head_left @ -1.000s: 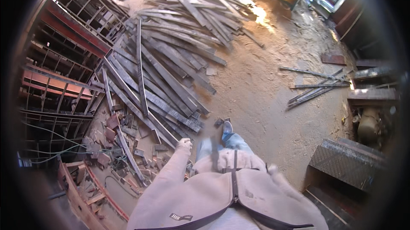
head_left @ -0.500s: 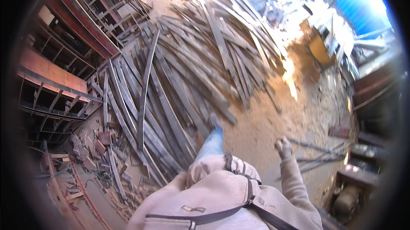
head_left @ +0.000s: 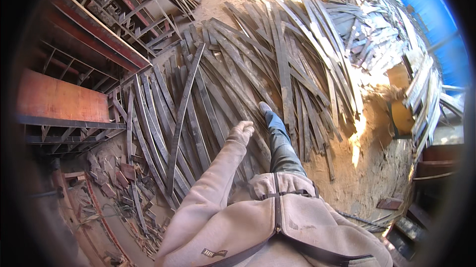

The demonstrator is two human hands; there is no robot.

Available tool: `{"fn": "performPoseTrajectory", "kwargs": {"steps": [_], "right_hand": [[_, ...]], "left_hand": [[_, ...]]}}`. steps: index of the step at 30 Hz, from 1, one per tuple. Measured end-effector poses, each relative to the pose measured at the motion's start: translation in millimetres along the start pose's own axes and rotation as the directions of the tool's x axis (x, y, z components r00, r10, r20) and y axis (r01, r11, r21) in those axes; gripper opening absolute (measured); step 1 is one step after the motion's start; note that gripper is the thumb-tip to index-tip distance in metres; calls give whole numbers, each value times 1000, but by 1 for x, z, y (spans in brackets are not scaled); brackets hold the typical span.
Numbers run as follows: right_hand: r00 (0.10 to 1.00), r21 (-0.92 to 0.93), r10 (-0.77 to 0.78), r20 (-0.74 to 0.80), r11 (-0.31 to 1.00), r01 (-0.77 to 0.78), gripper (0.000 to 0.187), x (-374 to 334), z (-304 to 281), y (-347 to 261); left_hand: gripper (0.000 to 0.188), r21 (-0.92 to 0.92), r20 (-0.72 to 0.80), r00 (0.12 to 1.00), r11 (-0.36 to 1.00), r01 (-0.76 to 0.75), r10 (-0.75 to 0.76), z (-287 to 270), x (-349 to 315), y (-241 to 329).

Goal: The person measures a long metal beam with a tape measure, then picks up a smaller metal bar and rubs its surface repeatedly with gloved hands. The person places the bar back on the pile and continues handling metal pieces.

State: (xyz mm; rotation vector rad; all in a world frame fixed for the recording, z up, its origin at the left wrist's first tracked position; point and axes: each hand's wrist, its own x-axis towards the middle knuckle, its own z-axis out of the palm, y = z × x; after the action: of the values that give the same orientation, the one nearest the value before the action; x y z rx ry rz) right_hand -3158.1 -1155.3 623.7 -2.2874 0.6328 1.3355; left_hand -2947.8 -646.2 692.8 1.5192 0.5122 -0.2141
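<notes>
Can't see the right hand, nor the palm of the left hand (head_left: 242, 133). Can't follow the near jacket (head_left: 248, 222) past the bottom edge, or sort tiny scraps (head_left: 122, 178) at near left.

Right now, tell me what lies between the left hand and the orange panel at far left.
In the head view, mostly long grey boards lie between the left hand and orange panel.
</notes>
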Motion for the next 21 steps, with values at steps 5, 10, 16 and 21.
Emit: {"fn": "performPoseTrajectory", "kwargs": {"steps": [5,10,16,21], "right_hand": [[997,-134,-81,-11,988,79,35,114,-171,-196],[945,-1,-220,-242,974,227,35,204,-356,-436],[827,-90,-493,-271,868,488,34,232,-501,-775],[719,-99,-602,-347,786,611,25,248,-553,-1009]], "left_hand": [[21,-252,-266,870,901,353,-416,-55,106,-34],[11,-319,-284,709,761,565,-646,-115,130,-44],[13,-329,-221,638,672,663,-737,-154,224,35],[15,-282,-158,696,708,648,-700,-224,424,105]]}}
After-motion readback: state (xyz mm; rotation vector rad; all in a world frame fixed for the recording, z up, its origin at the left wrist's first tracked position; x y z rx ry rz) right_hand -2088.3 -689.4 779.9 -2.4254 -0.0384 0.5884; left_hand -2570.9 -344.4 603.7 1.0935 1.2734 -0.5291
